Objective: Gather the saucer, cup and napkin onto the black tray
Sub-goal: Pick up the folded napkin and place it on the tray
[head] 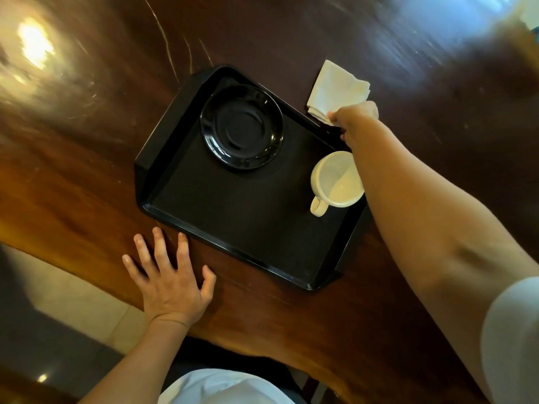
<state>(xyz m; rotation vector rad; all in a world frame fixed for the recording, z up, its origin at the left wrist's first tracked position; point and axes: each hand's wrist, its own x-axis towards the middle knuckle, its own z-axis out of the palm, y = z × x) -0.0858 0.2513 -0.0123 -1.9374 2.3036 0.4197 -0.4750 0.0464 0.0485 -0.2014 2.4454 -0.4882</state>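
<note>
On the tray (221,217) sit the black saucer (241,126), toward its far end, and the white cup (337,180), upright at its right edge. Just beyond that edge, on the table (291,322), lies the napkin (335,88), its near corner pinched by the right hand (354,121). Near the tray's front-left corner, the left hand (172,282) rests flat, fingers spread, holding nothing.

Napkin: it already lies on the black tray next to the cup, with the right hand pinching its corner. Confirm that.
Not quite. The head view shows the napkin on the wooden table, just past the far rim of the black tray, not on it. The right hand does pinch its near corner, and the cup stands on the tray.
</note>
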